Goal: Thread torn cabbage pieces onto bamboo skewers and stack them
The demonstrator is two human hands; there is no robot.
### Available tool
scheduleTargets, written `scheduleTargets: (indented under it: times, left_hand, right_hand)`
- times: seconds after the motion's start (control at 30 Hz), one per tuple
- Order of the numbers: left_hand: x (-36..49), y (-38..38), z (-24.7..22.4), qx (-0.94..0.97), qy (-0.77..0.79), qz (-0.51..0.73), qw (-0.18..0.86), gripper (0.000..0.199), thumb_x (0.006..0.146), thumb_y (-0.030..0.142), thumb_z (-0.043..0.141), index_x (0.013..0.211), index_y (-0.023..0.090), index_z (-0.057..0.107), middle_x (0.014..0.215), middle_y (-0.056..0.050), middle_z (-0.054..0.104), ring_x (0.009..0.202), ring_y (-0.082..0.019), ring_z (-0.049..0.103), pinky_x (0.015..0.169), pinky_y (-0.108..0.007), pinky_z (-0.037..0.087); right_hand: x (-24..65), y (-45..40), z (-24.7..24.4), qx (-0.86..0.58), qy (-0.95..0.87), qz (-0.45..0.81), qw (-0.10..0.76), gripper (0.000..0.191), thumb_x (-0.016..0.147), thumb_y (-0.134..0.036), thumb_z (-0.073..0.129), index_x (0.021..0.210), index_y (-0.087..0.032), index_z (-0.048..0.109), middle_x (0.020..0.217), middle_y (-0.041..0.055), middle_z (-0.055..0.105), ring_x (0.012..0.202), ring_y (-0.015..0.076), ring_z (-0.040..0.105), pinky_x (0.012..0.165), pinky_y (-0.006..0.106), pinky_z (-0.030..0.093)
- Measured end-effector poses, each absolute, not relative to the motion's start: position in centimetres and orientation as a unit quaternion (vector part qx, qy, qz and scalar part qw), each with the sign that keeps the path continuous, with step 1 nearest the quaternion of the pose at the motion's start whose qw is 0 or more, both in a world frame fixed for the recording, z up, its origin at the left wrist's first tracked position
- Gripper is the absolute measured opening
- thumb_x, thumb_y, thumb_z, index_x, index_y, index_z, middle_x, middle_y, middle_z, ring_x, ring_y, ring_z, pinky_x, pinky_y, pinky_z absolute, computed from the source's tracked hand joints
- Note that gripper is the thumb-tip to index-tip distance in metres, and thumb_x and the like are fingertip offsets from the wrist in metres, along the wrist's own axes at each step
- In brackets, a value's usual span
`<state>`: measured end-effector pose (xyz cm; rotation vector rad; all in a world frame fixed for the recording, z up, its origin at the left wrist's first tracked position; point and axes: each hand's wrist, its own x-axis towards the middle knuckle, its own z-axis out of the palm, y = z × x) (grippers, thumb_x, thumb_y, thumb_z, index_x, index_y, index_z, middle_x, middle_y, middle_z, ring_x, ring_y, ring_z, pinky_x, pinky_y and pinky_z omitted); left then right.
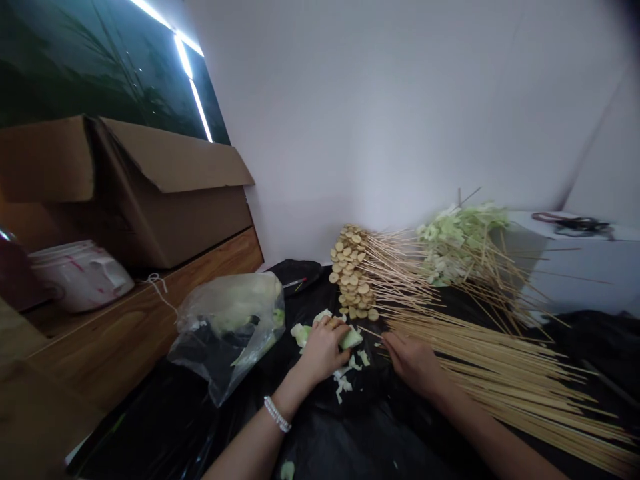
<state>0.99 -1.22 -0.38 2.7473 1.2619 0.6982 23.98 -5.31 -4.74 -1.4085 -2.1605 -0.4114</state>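
The left hand (323,350) grips a chunk of pale green cabbage (351,339), fingers curled over it, above a black plastic sheet (320,440). The right hand's fingers (395,347) are drawn narrow by a bamboo skewer (369,331), perhaps holding it. Loose skewers (500,373) run past the frame's right edge; red marks on a white tub (80,277) are unreadable

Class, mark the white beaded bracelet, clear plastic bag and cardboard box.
white beaded bracelet (277,414), head view, middle of the strand
clear plastic bag (225,333), head view, front of the bag
cardboard box (170,230), head view, front side
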Motion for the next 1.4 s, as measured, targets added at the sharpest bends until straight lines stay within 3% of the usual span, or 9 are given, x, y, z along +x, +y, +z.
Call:
scheduleTargets:
  times: [0.27, 0.47, 0.6, 0.73, 0.93, 1.1, 1.4]
  left_hand:
    - [1.4, -1.4, 0.8, 0.787, 0.401, 0.441, 0.161, 0.035, 0.073, 0.016, 0.064, 0.108, 0.021, 0.067, 0.109, -0.007, 0.068, 0.105, -0.024, 0.056, 0.095, -0.04, 0.042]
    - [2.2, -2.2, 1.3, 0.613, 0.371, 0.493, 0.494, 0.034, 0.074, 0.028, 0.071, 0.105, 0.016, 0.066, 0.11, -0.01, 0.068, 0.097, -0.022, 0.063, 0.086, -0.034, 0.049]
    - [2.7, -2.7, 0.9, 0.552, 0.329, 0.476, 0.6, 0.038, 0.067, 0.027, 0.079, 0.102, 0.016, 0.067, 0.103, -0.008, 0.07, 0.096, -0.02, 0.063, 0.086, -0.03, 0.048]
    - [3.6, -3.5, 0.8, 0.553, 0.303, 0.436, 0.642, 0.042, 0.061, 0.024, 0.084, 0.099, 0.015, 0.069, 0.1, -0.007, 0.07, 0.092, -0.019, 0.064, 0.084, -0.029, 0.049]
    - [4.0, -4.1, 0.9, 0.548, 0.298, 0.407, 0.667, 0.045, 0.057, 0.023, 0.086, 0.098, 0.015, 0.07, 0.093, -0.006, 0.071, 0.084, -0.018, 0.065, 0.078, -0.028, 0.05]
    - [3.7, -4.0, 1.0, 0.536, 0.285, 0.415, 0.677, 0.037, 0.064, 0.027, 0.082, 0.098, 0.015, 0.071, 0.099, -0.007, 0.071, 0.091, -0.017, 0.064, 0.085, -0.027, 0.048]
    - [3.4, -2.5, 0.0, 0.448, 0.377, 0.488, 0.648, 0.031, 0.071, 0.042, 0.073, 0.088, 0.015, 0.071, 0.082, -0.003, 0.068, 0.073, -0.014, 0.061, 0.067, -0.025, 0.051]
  right_hand:
    - [23.7, -5.9, -3.8, -0.52, -0.764, -0.204, 0.324, 0.034, 0.1, -0.024, 0.033, 0.109, -0.017, 0.065, 0.093, 0.0071, 0.072, 0.068, 0.0143, 0.064, 0.063, 0.025, 0.042]
    - [22.9, -6.7, -2.5, -0.445, -0.747, -0.268, 0.414, 0.031, 0.097, -0.024, 0.046, 0.124, -0.012, 0.055, 0.104, 0.0092, 0.072, 0.073, 0.0148, 0.068, 0.066, 0.025, 0.048]
    - [22.1, -7.4, -1.8, -0.44, -0.756, -0.261, 0.407, 0.055, 0.094, -0.038, 0.053, 0.139, -0.01, 0.04, 0.101, 0.0101, 0.072, 0.066, 0.0154, 0.067, 0.06, 0.026, 0.049]
    - [21.6, -7.8, -1.9, -0.443, -0.77, -0.237, 0.392, 0.071, 0.091, -0.048, 0.054, 0.145, -0.008, 0.03, 0.109, 0.0144, 0.069, 0.075, 0.0188, 0.069, 0.063, 0.028, 0.052]
    - [21.4, -7.9, -2.2, -0.454, -0.776, -0.2, 0.391, 0.059, 0.092, -0.036, 0.053, 0.142, -0.011, 0.034, 0.108, 0.0132, 0.069, 0.081, 0.0204, 0.07, 0.071, 0.03, 0.056]
    - [21.3, -8.1, -2.2, -0.463, -0.769, -0.162, 0.41, 0.059, 0.09, -0.033, 0.055, 0.141, -0.013, 0.035, 0.11, 0.0124, 0.067, 0.082, 0.0197, 0.07, 0.072, 0.03, 0.057]
    - [21.5, -8.0, -2.0, -0.47, -0.766, -0.147, 0.414, 0.06, 0.09, -0.033, 0.053, 0.143, -0.013, 0.033, 0.115, 0.0128, 0.066, 0.084, 0.0192, 0.069, 0.071, 0.03, 0.058]
